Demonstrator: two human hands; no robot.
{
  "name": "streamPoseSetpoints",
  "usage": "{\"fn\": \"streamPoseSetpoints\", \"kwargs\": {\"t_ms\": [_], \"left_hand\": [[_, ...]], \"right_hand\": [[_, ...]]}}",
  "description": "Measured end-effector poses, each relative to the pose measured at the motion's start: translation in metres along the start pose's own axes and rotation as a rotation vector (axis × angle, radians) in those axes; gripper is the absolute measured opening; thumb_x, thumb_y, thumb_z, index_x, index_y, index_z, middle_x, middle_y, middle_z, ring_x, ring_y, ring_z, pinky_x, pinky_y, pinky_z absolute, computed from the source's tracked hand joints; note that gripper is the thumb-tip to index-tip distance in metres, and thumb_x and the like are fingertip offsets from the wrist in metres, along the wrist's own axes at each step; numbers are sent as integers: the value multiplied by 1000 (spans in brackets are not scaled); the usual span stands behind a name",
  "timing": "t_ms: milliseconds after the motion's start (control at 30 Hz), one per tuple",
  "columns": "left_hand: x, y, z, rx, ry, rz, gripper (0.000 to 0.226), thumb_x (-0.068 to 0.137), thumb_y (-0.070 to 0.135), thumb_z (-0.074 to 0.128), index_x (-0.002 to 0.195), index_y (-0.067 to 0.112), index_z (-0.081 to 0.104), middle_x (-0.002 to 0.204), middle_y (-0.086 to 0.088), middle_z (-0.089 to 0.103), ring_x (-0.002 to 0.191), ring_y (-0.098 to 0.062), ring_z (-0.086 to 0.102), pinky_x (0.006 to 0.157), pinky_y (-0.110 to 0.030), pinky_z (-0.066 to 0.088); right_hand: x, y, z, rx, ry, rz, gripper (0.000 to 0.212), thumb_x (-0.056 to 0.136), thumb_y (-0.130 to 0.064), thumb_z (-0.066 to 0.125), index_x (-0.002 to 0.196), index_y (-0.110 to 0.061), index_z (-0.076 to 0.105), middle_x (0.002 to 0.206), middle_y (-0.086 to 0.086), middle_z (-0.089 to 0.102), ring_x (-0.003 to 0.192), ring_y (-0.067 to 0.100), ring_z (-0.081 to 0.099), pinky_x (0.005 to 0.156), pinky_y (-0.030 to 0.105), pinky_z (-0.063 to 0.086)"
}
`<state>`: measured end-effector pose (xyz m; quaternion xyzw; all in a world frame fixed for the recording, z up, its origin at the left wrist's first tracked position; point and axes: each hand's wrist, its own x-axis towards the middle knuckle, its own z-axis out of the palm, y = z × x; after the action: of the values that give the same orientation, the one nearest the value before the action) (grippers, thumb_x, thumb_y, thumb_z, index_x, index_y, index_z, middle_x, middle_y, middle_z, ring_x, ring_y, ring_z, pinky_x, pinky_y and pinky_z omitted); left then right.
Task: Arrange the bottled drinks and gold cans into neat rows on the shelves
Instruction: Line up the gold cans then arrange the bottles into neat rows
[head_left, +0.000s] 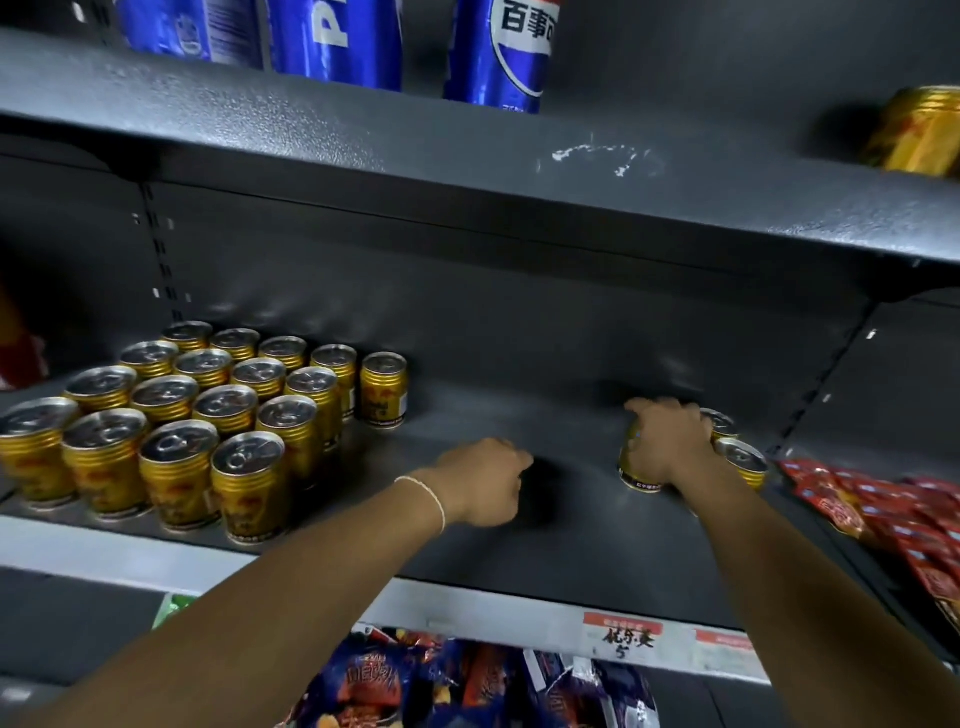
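Your right hand (670, 444) grasps one upright gold ribbed metal can (631, 467) on the dark grey metal shelf (545, 561); two similar cans (743, 460) stand just right of the grip. Your left hand (483, 483) is clenched and empty left of the grip, with the rowed can block (208, 410) beyond it.

I lose the blue bottles (332, 41) at twelve o'clock to the top edge. At two o'clock a blurred gold can (914, 135) runs off the right edge. At four, my right hand (670, 441) covers most of the gripped can (632, 470).
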<state>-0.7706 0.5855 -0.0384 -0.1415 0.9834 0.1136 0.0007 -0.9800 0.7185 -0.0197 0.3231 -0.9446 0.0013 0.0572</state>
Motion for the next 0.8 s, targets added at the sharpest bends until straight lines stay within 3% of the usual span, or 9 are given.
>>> {"fn": "streamPoseSetpoints", "kwargs": {"t_ms": [167, 300, 400, 533, 700, 800], "left_hand": [[2, 0, 0, -89, 28, 3, 48, 96, 29, 48, 142, 15, 44, 144, -9, 46, 132, -28, 42, 107, -35, 38], [4, 3, -5, -272, 60, -24, 62, 91, 40, 61, 144, 14, 41, 144, -6, 48, 131, -24, 46, 107, -31, 38], [-2, -1, -10, -497, 49, -32, 65, 77, 41, 77, 133, 24, 50, 129, 3, 60, 118, -17, 57, 101, -32, 46], [-19, -16, -19, -634, 161, -72, 67, 60, 38, 89, 117, 30, 55, 109, 10, 65, 99, -10, 62, 92, -29, 52], [-41, -46, -30, -987, 234, -162, 53, 56, 24, 92, 102, 22, 66, 94, 4, 74, 92, -13, 69, 92, -36, 55], [-50, -63, -36, -1072, 256, -156, 45, 61, 17, 90, 101, 19, 68, 93, 2, 75, 93, -14, 70, 95, -36, 53]], "right_hand": [[-10, -11, -13, 389, 32, -40, 71, 73, -30, 82, 137, -19, 55, 126, 9, 63, 120, 30, 56, 104, 34, 43], [-27, -35, -29, 794, 18, 2, 75, 59, -31, 94, 126, -17, 63, 102, 1, 65, 96, 18, 65, 83, 29, 53], [-38, -58, -42, 968, -20, 1, 71, 51, -38, 96, 114, -22, 67, 99, 2, 66, 90, 16, 67, 71, 29, 56], [-49, -92, -58, 1101, -47, -15, 77, 34, -51, 92, 103, -26, 68, 100, 3, 69, 91, 19, 69, 79, 37, 60], [-58, -128, -62, 1281, -63, -37, 81, 58, -47, 91, 126, -14, 61, 108, 2, 71, 97, 15, 69, 89, 34, 56], [-69, -148, -61, 1353, -289, -97, 64, 67, -36, 87, 121, -11, 64, 107, 5, 75, 96, 18, 72, 78, 27, 57]]}}
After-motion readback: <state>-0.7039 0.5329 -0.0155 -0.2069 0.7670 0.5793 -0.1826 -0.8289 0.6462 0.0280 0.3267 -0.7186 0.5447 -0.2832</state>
